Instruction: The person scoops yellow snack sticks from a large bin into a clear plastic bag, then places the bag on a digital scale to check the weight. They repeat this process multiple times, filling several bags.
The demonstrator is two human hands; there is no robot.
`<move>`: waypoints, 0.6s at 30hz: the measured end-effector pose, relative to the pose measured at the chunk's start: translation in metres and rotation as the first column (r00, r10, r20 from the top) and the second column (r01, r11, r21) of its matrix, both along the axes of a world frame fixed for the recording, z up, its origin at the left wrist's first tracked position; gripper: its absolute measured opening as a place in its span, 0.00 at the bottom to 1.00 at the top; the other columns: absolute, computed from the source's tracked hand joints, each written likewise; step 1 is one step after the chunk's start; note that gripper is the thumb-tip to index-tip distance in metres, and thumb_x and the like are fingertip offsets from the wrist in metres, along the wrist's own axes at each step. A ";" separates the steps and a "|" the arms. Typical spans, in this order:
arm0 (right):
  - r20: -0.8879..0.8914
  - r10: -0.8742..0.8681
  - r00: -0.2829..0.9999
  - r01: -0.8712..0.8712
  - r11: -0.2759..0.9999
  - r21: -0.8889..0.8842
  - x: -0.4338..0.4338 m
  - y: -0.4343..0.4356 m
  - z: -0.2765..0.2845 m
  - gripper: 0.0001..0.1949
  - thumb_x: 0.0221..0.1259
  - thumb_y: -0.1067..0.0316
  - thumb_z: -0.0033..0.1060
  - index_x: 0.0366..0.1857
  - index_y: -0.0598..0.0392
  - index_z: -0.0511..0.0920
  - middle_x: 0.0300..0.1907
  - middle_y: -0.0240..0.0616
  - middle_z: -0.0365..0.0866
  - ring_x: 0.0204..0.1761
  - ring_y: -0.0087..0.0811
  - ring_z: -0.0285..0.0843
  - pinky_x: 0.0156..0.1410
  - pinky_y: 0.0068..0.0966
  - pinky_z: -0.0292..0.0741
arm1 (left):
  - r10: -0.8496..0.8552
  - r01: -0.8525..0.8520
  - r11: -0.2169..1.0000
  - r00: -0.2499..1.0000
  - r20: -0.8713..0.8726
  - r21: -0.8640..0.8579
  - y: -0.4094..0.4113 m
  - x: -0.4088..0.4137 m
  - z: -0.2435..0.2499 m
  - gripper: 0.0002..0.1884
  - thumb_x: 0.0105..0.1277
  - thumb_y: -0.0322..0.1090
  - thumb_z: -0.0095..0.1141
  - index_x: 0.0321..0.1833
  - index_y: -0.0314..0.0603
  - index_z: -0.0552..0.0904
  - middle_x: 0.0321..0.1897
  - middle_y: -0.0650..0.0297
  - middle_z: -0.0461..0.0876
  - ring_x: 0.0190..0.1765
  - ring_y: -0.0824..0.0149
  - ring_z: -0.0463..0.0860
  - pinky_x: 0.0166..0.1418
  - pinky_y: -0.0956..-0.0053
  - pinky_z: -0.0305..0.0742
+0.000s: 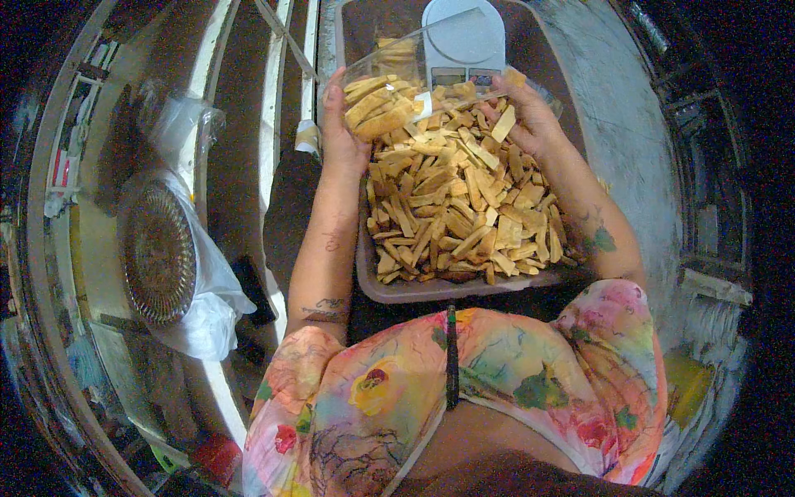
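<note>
A clear plastic bag (397,65) is stretched between my hands, with yellow-brown strips in its left end. My left hand (345,124) grips that filled end at its outer side. My right hand (522,115) is at the bag's other end; a pale flat strip (504,123) lies by its fingers. Below the bag, a heap of cut, dried-looking strips (459,211) fills the near part of a grey-brown plastic tub (428,297). A pale kitchen scale (466,34) stands behind the heap, its panel partly hidden by the bag and strips.
To the left are a ribbed round glass-like dish (159,251), a white plastic bag (214,323) and a crumpled clear bag (186,124). More bagged strips (397,53) lie at the tub's far left. A worn greyish surface (627,155) runs along the right.
</note>
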State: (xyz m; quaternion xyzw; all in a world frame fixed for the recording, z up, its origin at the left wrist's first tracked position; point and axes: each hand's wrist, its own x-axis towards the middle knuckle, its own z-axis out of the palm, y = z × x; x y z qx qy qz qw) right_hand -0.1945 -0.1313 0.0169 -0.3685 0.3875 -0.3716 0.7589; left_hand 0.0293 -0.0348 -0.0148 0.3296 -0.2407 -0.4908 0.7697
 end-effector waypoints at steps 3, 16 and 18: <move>0.044 -0.085 0.995 0.079 0.990 0.116 -0.002 0.014 -0.003 0.05 0.58 0.67 0.55 0.31 0.53 0.72 0.26 0.33 0.75 0.29 0.27 0.75 0.36 0.26 0.78 | -0.019 0.018 1.000 0.999 -0.040 -0.022 0.001 0.000 -0.001 0.30 0.64 0.55 0.45 0.63 0.46 0.61 0.50 0.55 0.71 0.54 0.58 0.74 0.56 0.62 0.71; -0.817 -0.035 0.575 -0.624 0.627 -0.467 -0.019 0.007 -0.015 0.15 0.48 0.66 0.66 0.35 0.58 0.71 0.29 0.37 0.79 0.34 0.37 0.78 0.39 0.30 0.74 | -0.018 0.017 1.000 0.999 -0.049 -0.021 0.002 0.000 0.001 0.30 0.64 0.54 0.46 0.63 0.43 0.60 0.50 0.53 0.71 0.53 0.57 0.74 0.56 0.62 0.71; -0.902 -0.150 0.405 -0.748 0.513 -0.421 -0.021 0.011 -0.024 0.17 0.45 0.66 0.68 0.36 0.60 0.71 0.31 0.42 0.79 0.35 0.43 0.78 0.41 0.32 0.73 | -0.014 0.013 1.000 0.999 -0.052 -0.016 0.002 0.000 0.000 0.30 0.63 0.54 0.46 0.63 0.44 0.60 0.49 0.53 0.71 0.53 0.57 0.74 0.56 0.61 0.71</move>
